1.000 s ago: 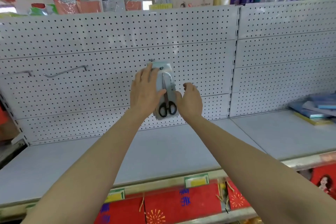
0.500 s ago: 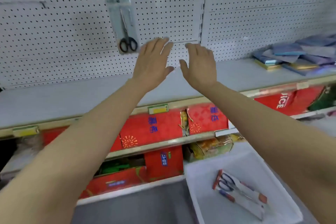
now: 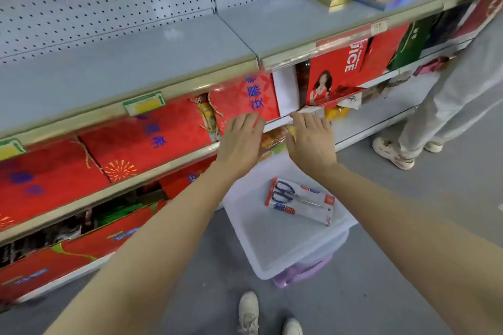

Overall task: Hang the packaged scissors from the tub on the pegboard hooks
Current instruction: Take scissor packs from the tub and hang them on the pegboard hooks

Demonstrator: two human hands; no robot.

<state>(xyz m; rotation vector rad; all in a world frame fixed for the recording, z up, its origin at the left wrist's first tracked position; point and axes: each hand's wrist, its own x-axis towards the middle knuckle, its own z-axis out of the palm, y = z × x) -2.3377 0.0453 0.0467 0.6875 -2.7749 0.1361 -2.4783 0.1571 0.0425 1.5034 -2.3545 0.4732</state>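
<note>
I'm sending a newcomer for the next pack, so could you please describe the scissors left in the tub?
On the grey floor before the shelves stands a clear plastic tub with a lilac handle. The packaged scissors lie flat inside, towards its far right. It is the only item there: a white card with red edging and dark-handled scissors.

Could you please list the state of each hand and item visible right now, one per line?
Left hand: open, empty, fingers spread, above the tub.
Right hand: open, empty, fingers spread, above the tub.
Red-and-white packaged scissors: lying flat in the tub, not yet picked up.
Translucent white plastic tub: on the floor, lidless, holding that single pack.
White metal pegboard: black scissor handles just show at its top left edge.
</note>
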